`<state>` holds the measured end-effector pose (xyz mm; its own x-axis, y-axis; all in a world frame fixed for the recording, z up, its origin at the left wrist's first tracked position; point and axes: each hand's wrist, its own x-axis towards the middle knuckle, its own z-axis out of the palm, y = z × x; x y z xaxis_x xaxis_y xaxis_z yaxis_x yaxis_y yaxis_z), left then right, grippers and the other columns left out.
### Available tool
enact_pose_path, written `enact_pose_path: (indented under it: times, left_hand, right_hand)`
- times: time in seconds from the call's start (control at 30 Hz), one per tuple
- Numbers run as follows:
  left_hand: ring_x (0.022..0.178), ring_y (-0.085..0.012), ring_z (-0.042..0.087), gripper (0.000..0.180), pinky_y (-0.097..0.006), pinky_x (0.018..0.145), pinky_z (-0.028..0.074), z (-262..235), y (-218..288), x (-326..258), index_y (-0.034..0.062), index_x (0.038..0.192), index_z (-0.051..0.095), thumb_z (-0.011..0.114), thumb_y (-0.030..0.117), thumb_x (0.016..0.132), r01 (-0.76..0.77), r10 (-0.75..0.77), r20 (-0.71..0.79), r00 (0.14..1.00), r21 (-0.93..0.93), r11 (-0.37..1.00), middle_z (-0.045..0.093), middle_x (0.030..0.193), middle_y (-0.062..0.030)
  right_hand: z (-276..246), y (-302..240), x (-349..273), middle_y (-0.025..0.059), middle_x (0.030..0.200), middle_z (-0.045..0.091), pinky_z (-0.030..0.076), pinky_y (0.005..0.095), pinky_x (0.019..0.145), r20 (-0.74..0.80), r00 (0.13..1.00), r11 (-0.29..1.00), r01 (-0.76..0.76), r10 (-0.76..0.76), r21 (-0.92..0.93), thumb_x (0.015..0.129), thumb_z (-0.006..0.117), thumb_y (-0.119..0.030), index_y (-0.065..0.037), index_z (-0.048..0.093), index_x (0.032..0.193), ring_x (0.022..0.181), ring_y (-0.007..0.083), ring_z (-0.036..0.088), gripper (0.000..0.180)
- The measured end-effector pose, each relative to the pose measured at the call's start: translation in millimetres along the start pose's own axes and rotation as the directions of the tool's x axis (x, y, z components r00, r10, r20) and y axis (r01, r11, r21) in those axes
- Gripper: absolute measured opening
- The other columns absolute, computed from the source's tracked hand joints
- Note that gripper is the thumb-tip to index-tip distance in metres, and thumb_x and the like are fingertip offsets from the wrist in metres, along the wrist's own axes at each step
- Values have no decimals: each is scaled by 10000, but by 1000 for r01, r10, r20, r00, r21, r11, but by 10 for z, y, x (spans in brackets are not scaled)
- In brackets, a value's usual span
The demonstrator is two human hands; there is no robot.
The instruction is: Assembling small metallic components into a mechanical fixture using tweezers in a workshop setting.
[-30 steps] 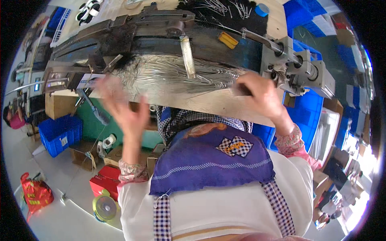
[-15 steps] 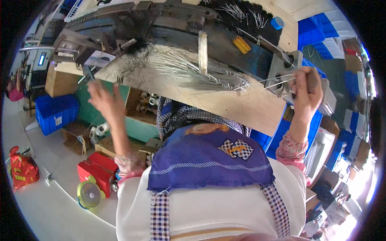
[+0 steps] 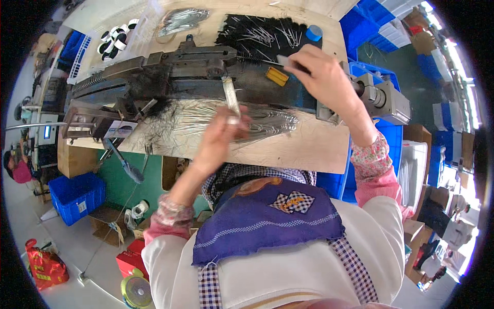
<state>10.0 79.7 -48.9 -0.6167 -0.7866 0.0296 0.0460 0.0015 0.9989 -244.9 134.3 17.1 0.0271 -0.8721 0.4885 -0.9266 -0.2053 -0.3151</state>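
Where heaped, wires [image 3: 275, 120] beneath left hand [image 3: 218, 136]

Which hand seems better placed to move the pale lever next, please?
Probably the left hand: it is at the lower end of the pale lever, while the right hand is farther off, beside the yellow block.

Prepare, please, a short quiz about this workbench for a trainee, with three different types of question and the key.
1. Which hand is nearer to the pale bar?
2. True or false: the large bundle of bent wires lies on the floor.
3. The small block on the dark machine is: (a) green, (b) yellow, (c) pink.

Key:
1. The left hand.
2. False; it lies on the wooden bench.
3. b
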Motion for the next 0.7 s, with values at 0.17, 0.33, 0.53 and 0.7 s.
enact_pose_path:
  times: [0.17,0.33,0.53,0.7]
  left_hand:
    - [563,-59,373,255,-201,453,284,340,393,49,64,929,556,449,282,1003,372,-226,306,925,-607,702,472,745,-25]
    - [494,-52,297,189,-197,344,186,-344,848,294,37,998,498,418,209,1007,371,-80,368,926,-928,28,373,776,0]
    - [456,-92,409,187,-236,387,324,-687,345,-78,75,943,654,506,189,954,-163,197,25,980,-469,868,492,617,21]
    - [615,-286,629,256,-366,588,474,287,355,711,14,809,689,591,246,853,-295,99,443,891,400,868,636,708,-179]
  right_hand:
    - [131,-89,119,113,827,531,522,387,651,75,997,993,12,-3,-121,758,636,-76,-29,555,836,758,311,605,122]
    - [80,-94,135,122,844,532,527,391,656,162,985,976,-30,66,-215,752,627,-57,-17,556,837,766,308,613,118]
    - [88,-108,244,144,862,537,476,438,693,73,995,991,-56,65,-119,784,603,-57,-3,559,860,831,362,571,104]
    - [406,240,813,154,816,609,479,446,722,112,991,963,-37,69,-268,825,626,-206,-24,630,849,839,351,608,184]
